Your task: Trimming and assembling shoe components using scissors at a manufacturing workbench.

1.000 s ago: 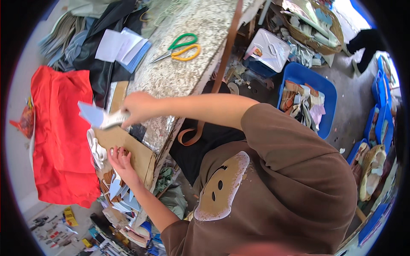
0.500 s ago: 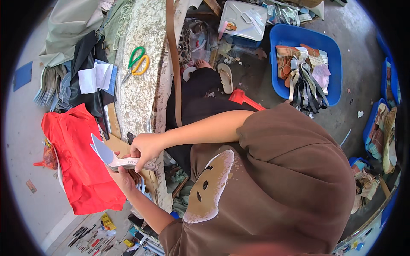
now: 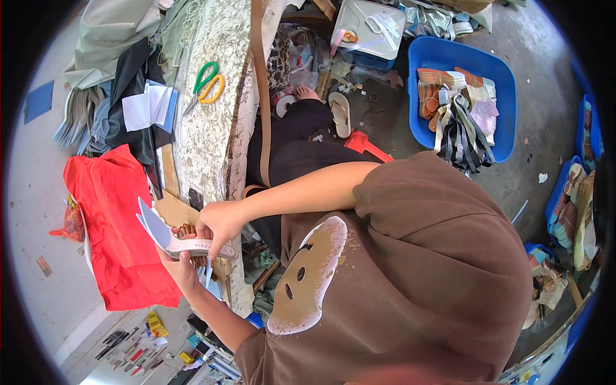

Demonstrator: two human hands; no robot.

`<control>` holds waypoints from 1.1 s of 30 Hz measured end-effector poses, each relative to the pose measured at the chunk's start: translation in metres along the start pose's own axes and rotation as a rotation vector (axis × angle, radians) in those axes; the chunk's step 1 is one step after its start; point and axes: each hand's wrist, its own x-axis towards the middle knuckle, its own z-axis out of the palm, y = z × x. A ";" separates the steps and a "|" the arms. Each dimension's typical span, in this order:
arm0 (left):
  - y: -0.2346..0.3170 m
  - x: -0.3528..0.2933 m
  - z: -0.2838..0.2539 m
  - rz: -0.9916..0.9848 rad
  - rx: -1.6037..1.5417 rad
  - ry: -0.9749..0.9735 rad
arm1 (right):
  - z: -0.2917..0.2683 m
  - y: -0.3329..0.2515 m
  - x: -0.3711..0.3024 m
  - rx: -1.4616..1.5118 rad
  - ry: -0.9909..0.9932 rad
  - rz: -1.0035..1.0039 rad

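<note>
A small stack of shoe insoles (image 3: 186,244), pale with bluish-grey toe ends fanned apart, is held over the edge of the worn white bench (image 3: 221,138). My left hand (image 3: 179,266) closes around the middle from below, its thumb against the side. Across the other end lies my right hand (image 3: 221,223), thumb and fingers gripping the layers. Brown layered edges show just behind the insoles, partly hidden by my hands. Beneath my left hand, more bluish-grey pieces (image 3: 212,285) stick out. A brown strap (image 3: 259,83) hangs down beside the bench.
Scissors (image 3: 206,83) with green and yellow handles lie on the bench. Beyond my hands is red cloth (image 3: 115,231); white papers (image 3: 146,108) rest on black material. A blue tub (image 3: 507,96) of layered pieces and straps stands on the floor, near a lidded box (image 3: 366,32).
My view has shifted slightly. The thumb of my right hand has moved a little along the insole stack; both hands keep their hold.
</note>
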 end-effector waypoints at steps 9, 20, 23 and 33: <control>-0.041 0.025 0.005 0.007 -0.142 0.046 | -0.023 0.016 0.011 0.096 -0.074 0.110; -0.053 0.060 -0.001 0.049 -0.603 -0.064 | -0.092 -0.005 0.047 0.342 -0.265 0.409; -0.065 0.067 0.005 0.073 -0.646 -0.076 | -0.110 -0.002 0.047 0.384 -0.199 0.472; -0.071 0.085 0.022 -0.140 -0.771 0.047 | -0.083 0.022 0.054 -0.102 0.161 0.268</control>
